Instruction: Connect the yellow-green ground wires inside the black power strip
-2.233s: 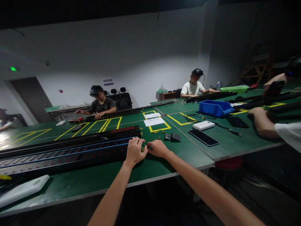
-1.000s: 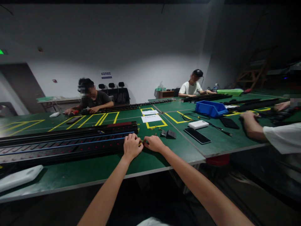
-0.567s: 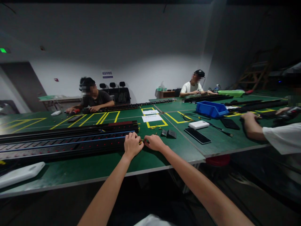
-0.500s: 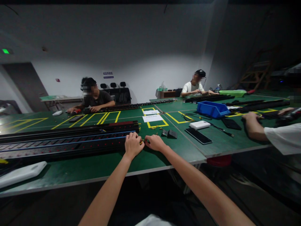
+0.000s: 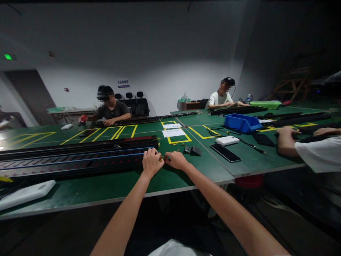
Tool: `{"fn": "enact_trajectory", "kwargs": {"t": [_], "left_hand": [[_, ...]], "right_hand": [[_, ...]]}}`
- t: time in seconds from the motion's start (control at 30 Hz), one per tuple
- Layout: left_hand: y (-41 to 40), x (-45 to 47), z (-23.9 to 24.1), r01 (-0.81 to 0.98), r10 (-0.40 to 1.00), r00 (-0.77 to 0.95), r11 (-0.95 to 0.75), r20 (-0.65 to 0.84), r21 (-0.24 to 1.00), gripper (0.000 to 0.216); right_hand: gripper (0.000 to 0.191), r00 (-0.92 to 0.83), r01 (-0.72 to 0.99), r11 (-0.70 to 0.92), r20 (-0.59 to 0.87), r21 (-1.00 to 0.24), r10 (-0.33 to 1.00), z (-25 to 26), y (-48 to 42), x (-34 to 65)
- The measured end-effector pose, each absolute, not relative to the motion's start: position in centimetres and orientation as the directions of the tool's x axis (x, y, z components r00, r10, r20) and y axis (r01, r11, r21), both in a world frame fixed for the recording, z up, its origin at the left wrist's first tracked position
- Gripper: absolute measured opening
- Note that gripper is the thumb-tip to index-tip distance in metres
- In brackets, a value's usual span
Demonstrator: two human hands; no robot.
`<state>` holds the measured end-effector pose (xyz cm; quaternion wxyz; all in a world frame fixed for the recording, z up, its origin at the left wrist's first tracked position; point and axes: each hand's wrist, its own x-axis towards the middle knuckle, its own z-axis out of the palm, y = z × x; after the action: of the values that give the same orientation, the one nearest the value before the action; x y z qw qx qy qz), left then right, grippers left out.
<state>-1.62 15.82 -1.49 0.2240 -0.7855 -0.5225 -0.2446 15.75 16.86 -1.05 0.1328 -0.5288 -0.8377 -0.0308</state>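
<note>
A long black rail (image 5: 122, 161) with a blue strip and red dots along it lies on the table at the left. At its right end my left hand (image 5: 152, 163) is closed, pinching a thin yellow wire (image 5: 161, 160). Facing it, my right hand (image 5: 176, 160) has its fingertips pressed together at the wire's other side; its exact hold is mostly hidden. Behind lies another black rail (image 5: 128, 139) with yellow wire ends at its tip. Small black end pieces (image 5: 195, 151) sit just beyond my right hand.
On the green table (image 5: 210, 170) are a phone (image 5: 226, 153), a white power bank (image 5: 227, 140), a blue bin (image 5: 242, 124) and paper sheets (image 5: 172, 132). A white device (image 5: 29, 193) lies front left. Co-workers sit across (image 5: 113, 108) and at the right (image 5: 317, 153).
My hands stay nearly in place, close together at the rail's end. Across the table, the co-worker at the left has raised a red tool and turned. The view has shifted slightly.
</note>
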Motion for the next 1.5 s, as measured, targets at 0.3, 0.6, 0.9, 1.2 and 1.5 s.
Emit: {"fn": "enact_trajectory", "kwargs": {"t": [0.3,0.6,0.9,1.2,1.5], "left_hand": [[16.0,-1.67,-1.68,0.925,0.705,0.341,-0.371,0.622,-0.086,0.014],[15.96,-1.79,-1.64,0.915,0.694,0.353,-0.396,0.628,-0.076,0.013],[16.12,-1.8,-1.75,0.917,0.699,0.348,-0.392,0.625,-0.073,0.013],[16.06,-1.76,-1.68,0.917,0.698,0.349,-0.391,0.625,-0.076,0.013],[15.88,-1.74,-1.46,0.914,0.7,0.358,-0.399,0.618,-0.078,0.013]], "right_hand": [[0.026,-0.398,0.899,0.429,0.245,-0.086,0.884,-1.17,16.92,15.68],[0.025,-0.4,0.898,0.431,0.245,-0.087,0.883,-1.2,16.93,15.79],[0.024,-0.399,0.895,0.434,0.251,-0.102,0.882,-1.45,17.15,15.82],[0.023,-0.404,0.894,0.438,0.251,-0.095,0.88,-1.53,17.19,15.83],[0.023,-0.401,0.896,0.434,0.252,-0.09,0.881,-1.25,16.92,15.79]]}}
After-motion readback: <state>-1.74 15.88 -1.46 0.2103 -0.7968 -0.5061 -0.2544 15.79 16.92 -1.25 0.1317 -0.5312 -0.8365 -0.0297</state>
